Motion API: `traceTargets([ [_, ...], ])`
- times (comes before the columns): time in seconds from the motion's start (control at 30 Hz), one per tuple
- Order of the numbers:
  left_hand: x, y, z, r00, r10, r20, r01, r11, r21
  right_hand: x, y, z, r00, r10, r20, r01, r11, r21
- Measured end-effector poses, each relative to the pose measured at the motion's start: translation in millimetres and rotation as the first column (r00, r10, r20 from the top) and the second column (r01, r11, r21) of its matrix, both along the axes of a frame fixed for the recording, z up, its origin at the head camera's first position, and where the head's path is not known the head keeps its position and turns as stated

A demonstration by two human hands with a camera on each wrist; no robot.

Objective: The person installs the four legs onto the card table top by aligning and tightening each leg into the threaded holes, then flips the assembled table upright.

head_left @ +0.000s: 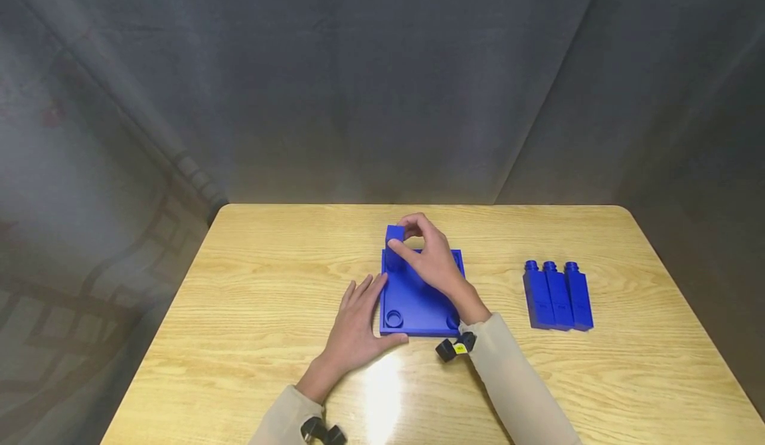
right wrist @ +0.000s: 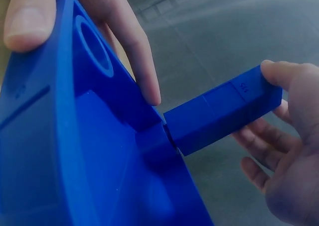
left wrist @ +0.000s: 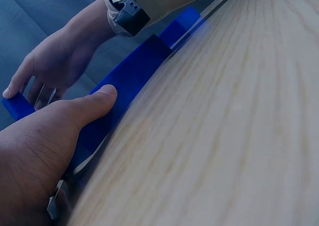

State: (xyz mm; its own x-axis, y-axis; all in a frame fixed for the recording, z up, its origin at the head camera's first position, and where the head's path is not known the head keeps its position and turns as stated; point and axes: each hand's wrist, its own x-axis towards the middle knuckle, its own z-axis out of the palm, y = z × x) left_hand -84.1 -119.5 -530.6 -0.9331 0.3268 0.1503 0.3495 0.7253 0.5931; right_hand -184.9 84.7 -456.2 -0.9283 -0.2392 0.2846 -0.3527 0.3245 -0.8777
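Observation:
A shallow blue square tray-like base [head_left: 418, 299] with round sockets at its corners lies on the table. My right hand [head_left: 433, 259] pinches the top end of a square blue leg [head_left: 394, 236]. In the right wrist view, that leg [right wrist: 224, 109] stands upright at the base's far-left corner socket, with a thin gap showing at the joint. My left hand [head_left: 356, 329] steadies the base's near-left corner. Its thumb lies along the front wall and its straight fingers touch the left side, as the left wrist view of this hand [left wrist: 45, 131] also shows.
Three more blue legs [head_left: 558, 299] with threaded ends lie side by side on the wooden table [head_left: 269, 252], right of the base. A grey curtain [head_left: 370, 99] hangs behind the table's far edge.

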Motion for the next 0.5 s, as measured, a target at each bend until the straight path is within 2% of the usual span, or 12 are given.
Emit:
traceTargets([
  [0.17, 0.1, -0.1, -0.7, 1.000, -0.003, -0.011, 0.003, 1.000, 0.001, 1.2, -1.2, 0.1, 1.000, -0.001, -0.018, 0.002, 1.000, 0.026],
  [0.4, -0.2, -0.8, -0.7, 1.000, -0.002, -0.013, 0.002, 1.000, 0.002, 1.5, -0.4, 1.9, 0.991, 0.125, -0.045, -0.125, 0.992, 0.008],
  [0.5, -0.4, -0.7, 0.3, 1.000, -0.002, -0.016, 0.002, 1.000, 0.003, 1.1, -0.5, 1.7, 0.990, 0.137, -0.037, -0.137, 0.991, -0.001],
])
